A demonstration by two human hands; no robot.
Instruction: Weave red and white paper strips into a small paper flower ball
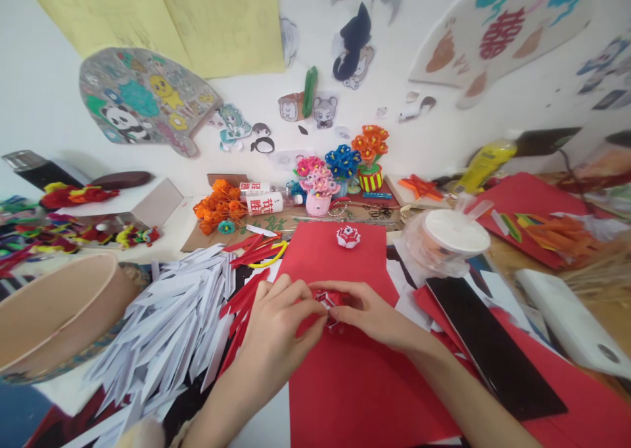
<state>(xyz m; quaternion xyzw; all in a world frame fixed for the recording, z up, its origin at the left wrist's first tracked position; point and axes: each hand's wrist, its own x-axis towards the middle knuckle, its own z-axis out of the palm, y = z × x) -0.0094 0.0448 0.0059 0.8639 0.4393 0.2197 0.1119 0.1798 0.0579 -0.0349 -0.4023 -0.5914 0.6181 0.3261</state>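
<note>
The left hand [280,313] and right hand [367,307], fingers bent, grip a red-and-white folded piece [326,299]. A similar flower [348,236] sits far on the red sheet [340,389].

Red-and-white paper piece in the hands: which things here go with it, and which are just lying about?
Seem to belong:
- red-and-white paper piece, in left hand and right hand
- white strips
- similar paper rosette
- red sheet

Probably lying about:
- lidded cup
- yellow bottle
- black slab

Sheet [320,395] is plain red; held piece [326,298] & rosette [348,237] red/wht; strip pile [167,316] wht; phone [495,349] blk; bottle [486,163] yel; pot [371,180] has red/yel stripes.
</note>
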